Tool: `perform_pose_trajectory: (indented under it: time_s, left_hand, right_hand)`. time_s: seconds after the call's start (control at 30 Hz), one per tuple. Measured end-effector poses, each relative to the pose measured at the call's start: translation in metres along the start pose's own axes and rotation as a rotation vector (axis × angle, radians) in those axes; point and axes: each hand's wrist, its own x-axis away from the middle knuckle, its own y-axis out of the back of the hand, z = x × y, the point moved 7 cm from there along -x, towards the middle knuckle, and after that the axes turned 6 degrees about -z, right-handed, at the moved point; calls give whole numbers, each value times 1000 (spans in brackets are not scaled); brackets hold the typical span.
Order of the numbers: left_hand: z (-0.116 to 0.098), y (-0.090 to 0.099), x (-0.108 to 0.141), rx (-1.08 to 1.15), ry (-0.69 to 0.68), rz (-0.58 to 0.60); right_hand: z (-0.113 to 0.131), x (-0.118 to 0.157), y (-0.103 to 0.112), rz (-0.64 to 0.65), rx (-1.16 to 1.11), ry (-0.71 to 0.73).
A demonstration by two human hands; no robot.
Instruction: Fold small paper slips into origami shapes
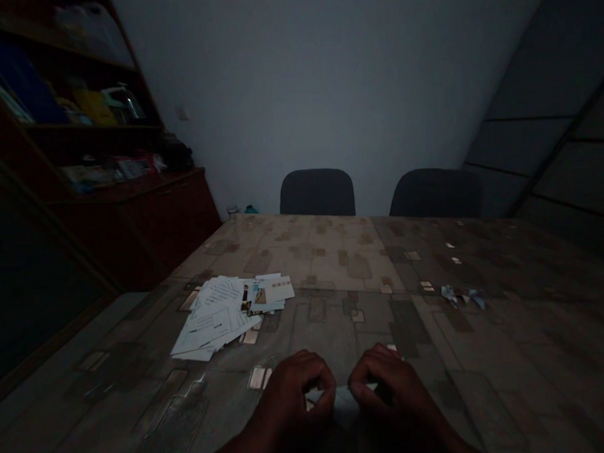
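Observation:
Both hands are close together at the near edge of the table, with a small piece of pale paper [346,409] between them. My left hand [300,395] pinches its left side between thumb and curled fingers. On the opposite side, my right hand [386,383] grips the paper in a similar pinch. The paper looks folded or bent, but its lower part is dark and hard to make out. Ahead and to the left lies a loose pile of printed sheets [213,317], with smaller picture cards [275,291] at its right side.
A patterned cloth covers the table [321,319]. Some small folded paper pieces [462,295] lie at the right. Two dark chairs [316,192] stand at the far side before a pale wall. A wooden cabinet [171,212] with loaded shelves is at the left. The room is dim.

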Motion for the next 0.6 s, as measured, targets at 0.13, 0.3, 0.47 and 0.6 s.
perform_pose_trajectory:
  time_s: [0.13,0.3,0.47,0.6]
  left_hand:
    - [0,-4,1,1,-38,14]
    - [-3,-3,-1,-29,-35,22]
    - [0,9,-8,-5,30,10]
    - [14,28,-13,64,188,-62]
  right_hand:
    - [-2,2,-6,-5,-31,13]
    - [2,0,-5,14,-37,67]
    - [-8,-7,10,35,-69,-106]
    - [-25,-7,24,-8,-214,-339]
